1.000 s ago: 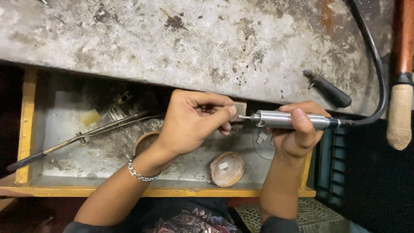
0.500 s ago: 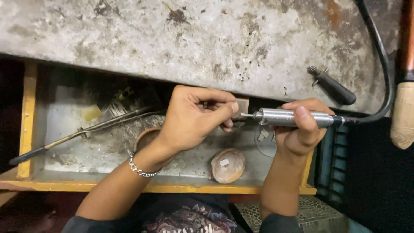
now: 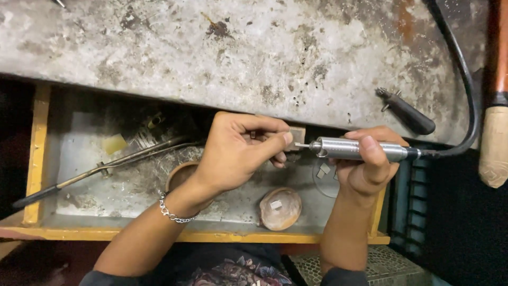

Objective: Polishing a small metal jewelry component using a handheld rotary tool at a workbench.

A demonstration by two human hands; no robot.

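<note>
Right hand [image 3: 368,169] wraps tight round the shiny ribbed silver rotary handpiece [image 3: 360,149], lying level at three o'clock of the left hand [image 3: 238,151], whose fingertips pinch something too small to identify.

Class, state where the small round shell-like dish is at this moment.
In the head view, the shell-like dish lies in the yellow-rimmed drawer, right of centre near its front edge, below and between the left hand and the right hand.
</note>
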